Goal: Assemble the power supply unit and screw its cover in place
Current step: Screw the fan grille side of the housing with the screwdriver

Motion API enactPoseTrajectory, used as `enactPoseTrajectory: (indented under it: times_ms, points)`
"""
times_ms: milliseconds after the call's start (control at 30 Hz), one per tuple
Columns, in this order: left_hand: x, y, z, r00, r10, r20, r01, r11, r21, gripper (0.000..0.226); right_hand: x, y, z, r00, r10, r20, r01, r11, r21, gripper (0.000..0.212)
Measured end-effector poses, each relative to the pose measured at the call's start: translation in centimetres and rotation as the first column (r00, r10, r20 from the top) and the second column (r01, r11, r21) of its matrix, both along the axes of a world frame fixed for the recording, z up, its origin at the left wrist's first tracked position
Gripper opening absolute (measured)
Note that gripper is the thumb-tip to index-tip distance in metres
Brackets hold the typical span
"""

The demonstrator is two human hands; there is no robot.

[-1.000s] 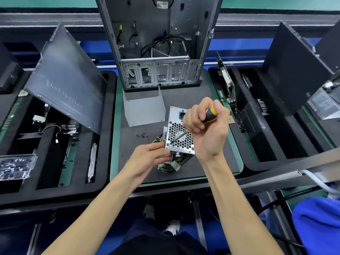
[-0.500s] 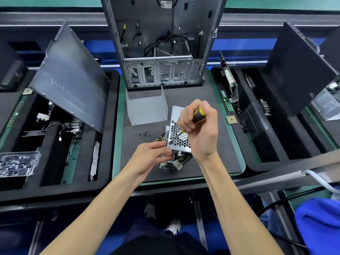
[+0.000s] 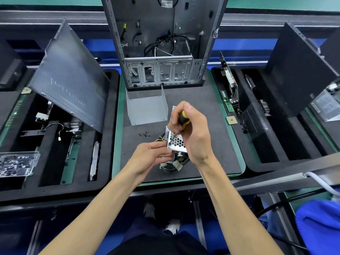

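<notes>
I have the power supply unit [image 3: 177,142] near the middle of the table [image 3: 211,111], tilted up toward me. My left hand [image 3: 149,157] pinches its lower left edge to steady it; my right hand [image 3: 189,129] is wrapped round the screwdriver [image 3: 182,119], tip at the perforated face's left corner. I'd keep the shaft square to the screw, press firmly, and turn slowly so it doesn't cam out. The loose screws [image 3: 144,133] and cover [image 3: 147,105] wait toward the far edge.
</notes>
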State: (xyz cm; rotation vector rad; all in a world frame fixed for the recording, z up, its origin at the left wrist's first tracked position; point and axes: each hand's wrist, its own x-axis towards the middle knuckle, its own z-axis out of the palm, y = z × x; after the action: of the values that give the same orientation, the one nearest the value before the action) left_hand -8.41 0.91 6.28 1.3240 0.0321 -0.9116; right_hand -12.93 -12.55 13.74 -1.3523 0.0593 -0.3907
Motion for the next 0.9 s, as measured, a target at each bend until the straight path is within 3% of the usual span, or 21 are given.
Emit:
enactPoseTrajectory:
  times_ms: [267, 500, 733, 900]
  points:
    - [0.03, -0.12, 0.03, 0.999, 0.036, -0.030, -0.036, 0.999, -0.004, 0.023, -0.21, -0.29, 0.20, 1.000, -0.001, 0.022, -0.001, 0.995, 0.103, 0.035]
    - [0.11, 0.03, 0.13, 0.999, 0.026, -0.025, -0.026, 1.000, 0.008, 0.019, 0.03, 0.44, -0.29, 1.000, 0.011, -0.027, -0.013, 0.998, -0.062, 0.044]
    - [0.20, 0.23, -0.02, 0.999, 0.022, -0.033, -0.022, 1.000, 0.010, 0.021, -0.08, 0.08, 0.46, 1.000, -0.010, -0.004, 0.010, 0.999, -0.035, 0.019]
    - [0.23, -0.01, -0.01, 0.999, 0.039, -0.028, -0.038, 0.999, 0.039, 0.040, 0.01, 0.02, 0.10, 0.999, -0.016, -0.030, 0.016, 1.000, -0.019, 0.039]
